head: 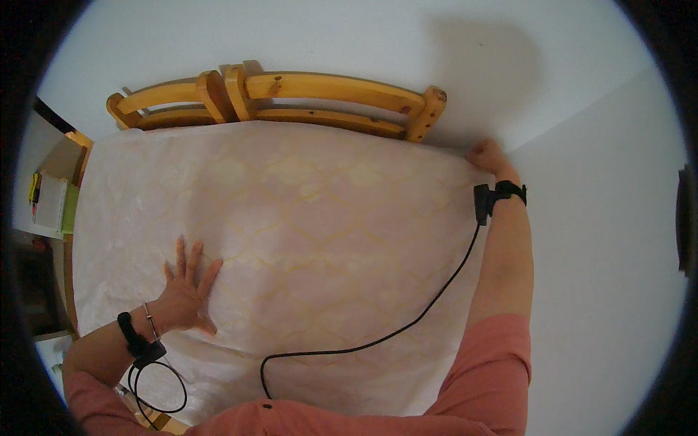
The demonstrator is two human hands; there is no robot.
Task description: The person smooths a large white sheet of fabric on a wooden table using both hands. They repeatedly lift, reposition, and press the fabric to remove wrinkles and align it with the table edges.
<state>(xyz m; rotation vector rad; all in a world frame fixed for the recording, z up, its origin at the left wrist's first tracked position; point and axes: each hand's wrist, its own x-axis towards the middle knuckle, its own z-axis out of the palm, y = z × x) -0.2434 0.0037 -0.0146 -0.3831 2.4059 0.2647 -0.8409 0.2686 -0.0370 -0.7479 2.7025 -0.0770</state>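
Observation:
A pale pink bed sheet (327, 229) with a faint yellow lattice pattern covers the mattress in front of me. My left hand (187, 291) lies palm down on its left part, fingers spread, holding nothing. At the far right corner, beside the wall, my right hand (487, 155) is curled into a fist at the sheet's edge. The cloth runs up into its fingers; the fingertips themselves are hidden. Around the near left area the sheet is wrinkled, while its middle lies fairly flat.
A wooden headboard (332, 90) stands against the white wall (338, 32). A black cable (381, 339) trails over the sheet from the right wrist device (481, 204); another cable (182, 376) loops below the left wrist. Left of the bed are papers (52, 201) and pens (35, 191).

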